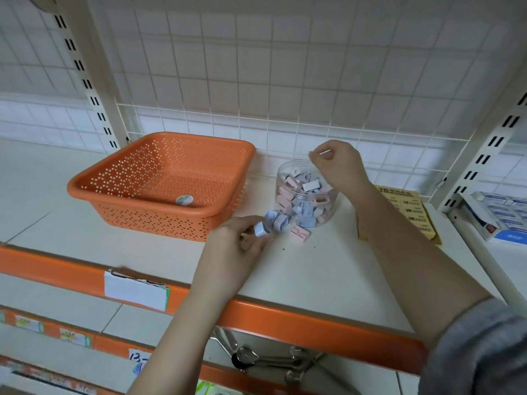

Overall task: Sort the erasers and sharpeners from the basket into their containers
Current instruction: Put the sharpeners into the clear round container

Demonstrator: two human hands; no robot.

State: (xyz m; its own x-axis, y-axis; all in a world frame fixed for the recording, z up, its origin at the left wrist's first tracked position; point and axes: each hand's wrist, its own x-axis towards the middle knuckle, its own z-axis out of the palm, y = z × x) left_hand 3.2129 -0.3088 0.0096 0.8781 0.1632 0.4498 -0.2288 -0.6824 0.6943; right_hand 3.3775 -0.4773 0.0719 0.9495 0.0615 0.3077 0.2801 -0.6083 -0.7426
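While both forearms are reaching forward over a white shelf [313, 280] with an orange front edge, the left hand [239, 246] is hovering low near the shelf surface, its fingers curling round a small pale blue and white sharpener [260, 230] and pinching it between thumb and fingertips. The right hand [339, 163] is lifting higher, wrist bent, directly above the open mouth of a clear round jar [305, 192]; its thumb and forefinger are pinching something thin and white, too small to identify. One jar is standing on the shelf, holding many pink, blue and white sharpeners, too jumbled to count. A small loose pile of sharpeners [285, 220] is lying on the shelf just in front of the jar, touching its base: roughly four blue pieces and one pink one [300, 233] nearest the viewer, though blur is making the count uncertain. One orange perforated basket [159, 183] is sitting to the left of the jar, near it but apart, and is holding a single small round item [184, 199] on its floor. One flat yellow box [410, 212] with printed text is lying to the right of the jar, partly hidden behind the right forearm. A grey sleeve [479, 352] is covering the right upper arm at the lower right corner.
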